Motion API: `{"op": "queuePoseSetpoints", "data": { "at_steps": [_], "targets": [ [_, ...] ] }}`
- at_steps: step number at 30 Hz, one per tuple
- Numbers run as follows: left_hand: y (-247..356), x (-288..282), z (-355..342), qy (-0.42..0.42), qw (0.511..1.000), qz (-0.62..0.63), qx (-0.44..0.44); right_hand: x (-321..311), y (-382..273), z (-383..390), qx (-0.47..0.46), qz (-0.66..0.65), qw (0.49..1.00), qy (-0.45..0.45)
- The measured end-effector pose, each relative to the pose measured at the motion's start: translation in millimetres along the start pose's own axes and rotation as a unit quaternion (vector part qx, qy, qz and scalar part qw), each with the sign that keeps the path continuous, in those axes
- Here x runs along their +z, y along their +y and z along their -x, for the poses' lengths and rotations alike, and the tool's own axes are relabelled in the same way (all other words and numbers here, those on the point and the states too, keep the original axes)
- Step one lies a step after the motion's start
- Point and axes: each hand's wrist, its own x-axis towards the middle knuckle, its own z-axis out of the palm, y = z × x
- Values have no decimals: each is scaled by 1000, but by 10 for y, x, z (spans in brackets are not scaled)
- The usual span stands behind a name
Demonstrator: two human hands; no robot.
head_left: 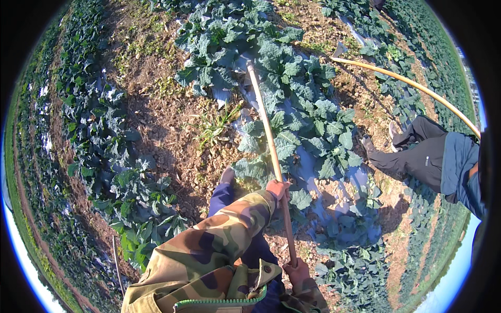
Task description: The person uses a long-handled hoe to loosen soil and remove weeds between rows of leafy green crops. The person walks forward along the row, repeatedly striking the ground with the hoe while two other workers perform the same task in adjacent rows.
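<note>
Both my hands grip one long wooden tool handle (267, 130), much like a hoe's. My left hand (278, 189) is closed around its middle, the camouflage-sleeved arm stretched forward. Lower down, close to my body, my right hand (296, 271) is wrapped about the near end. The handle slants away from me to the upper left over leafy green plants (284, 138). Its far end reaches in among the leaves, where I cannot make out the tool's head. Pale plastic film (308, 172) shows on the soil under the plants.
To the right stands another person in dark trousers (422, 161), beside a hoe (396, 77) with a curved yellow handle. Dry brown soil (162, 120) with a grassy weed tuft (216, 125) runs left of my plants. Another crop row (112, 156) lies beyond, with a thin stick (118, 263) nearby.
</note>
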Motion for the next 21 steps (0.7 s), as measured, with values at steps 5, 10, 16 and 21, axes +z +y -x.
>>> {"op": "queuePoseSetpoints", "data": {
  "at_steps": [5,10,16,21],
  "targets": [
    [336,58,-36,-31,996,12,81,8,-642,-205,-77,-70,994,-14],
    [421,-56,-175,-55,995,36,75,84,-846,-387,-86,-43,995,-20],
    [264,-312,-196,42,998,6,37,253,-891,-491,-74,79,994,-14],
    [276,-366,-202,53,997,-34,46,224,-926,-439,-93,132,987,-22]
  ]
}}
